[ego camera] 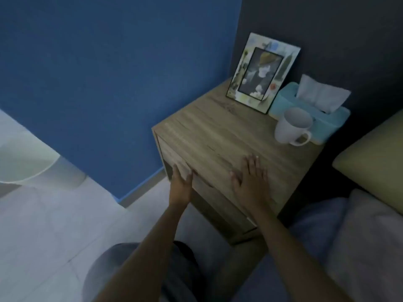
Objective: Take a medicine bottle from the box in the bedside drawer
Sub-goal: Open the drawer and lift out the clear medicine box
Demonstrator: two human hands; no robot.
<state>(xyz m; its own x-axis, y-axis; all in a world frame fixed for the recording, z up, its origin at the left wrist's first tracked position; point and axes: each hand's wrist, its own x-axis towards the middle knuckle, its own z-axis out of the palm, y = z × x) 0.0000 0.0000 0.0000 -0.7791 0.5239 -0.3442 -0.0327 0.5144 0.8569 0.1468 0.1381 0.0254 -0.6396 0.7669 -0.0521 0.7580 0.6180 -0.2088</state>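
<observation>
1. Under the two hands stands a wooden bedside cabinet (220,136), set in a corner between a blue wall and a dark panel.
2. The left hand (181,178) is at the upper edge of the top drawer (174,159), on the front face of the cabinet. Its fingers are bent over this edge, so it grips the drawer front and holds nothing else.
3. The right hand (250,177) lies flat on the counter, palm down, fingers wide and spread. It holds nothing; I judge that it steadies the cabinet.
4. The drawer seems shut or only a crack open; the picture is dim and blurred, so I cannot tell which.
5. The box and the medicine bottle are not visible. By the task they should be inside the drawer, below the left hand.
6. Step in hand, as I judge it: opening the drawer. Nothing is taken out yet.
7. The next move calls for a straight pull of the drawer toward the body, far enough to show the box, while the right hand keeps the cabinet from sliding.
8. Beyond the right hand, well apart from it, stand a white mug (292,126), a light blue tissue box (314,110) touching the mug or just behind it, and a photo frame (262,73) that leans on the dark panel.
9. No brand, label or writing can be read anywhere.
</observation>
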